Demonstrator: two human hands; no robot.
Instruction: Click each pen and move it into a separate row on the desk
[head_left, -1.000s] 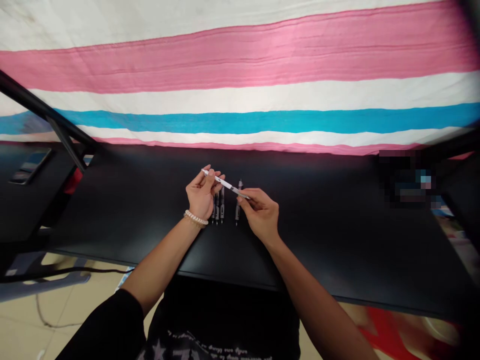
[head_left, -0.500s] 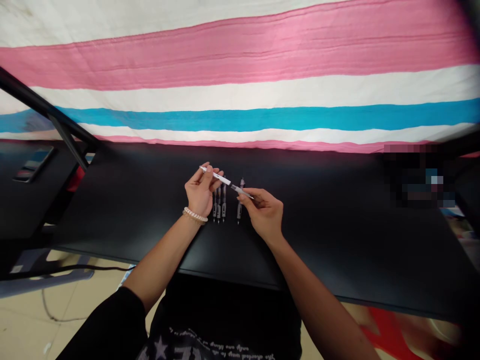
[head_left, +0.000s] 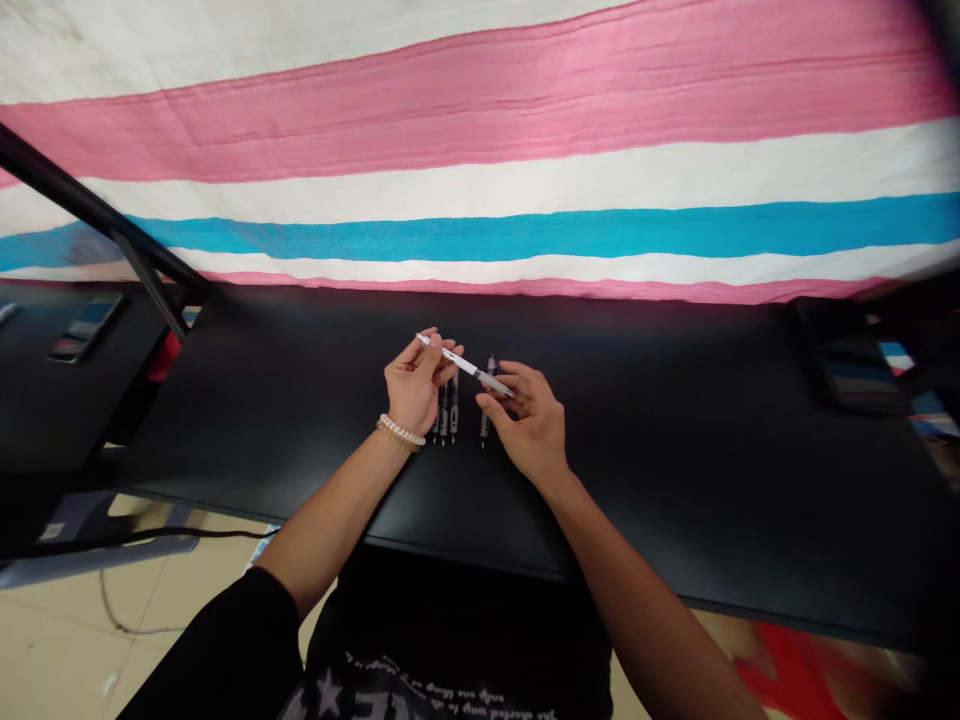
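The left hand [head_left: 411, 388] pinches a white pen [head_left: 466, 366]; the right hand [head_left: 534, 420] is loose by its tip [head_left: 511, 393]. Handling that end seems the step; next needs a soft pinch.

Below the left hand [head_left: 412, 392] gripping one pen [head_left: 469, 368], three pens [head_left: 444, 424] lie on the table [head_left: 645, 440], a lone pen [head_left: 484, 427] to their right, a phone [head_left: 86, 328] far left, a cloth [head_left: 480, 120] behind.

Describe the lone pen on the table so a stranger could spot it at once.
Below the striped cloth stretches a black table. Near its middle, three pens lie side by side. The lone pen lies to their right, set apart by a clear gap.
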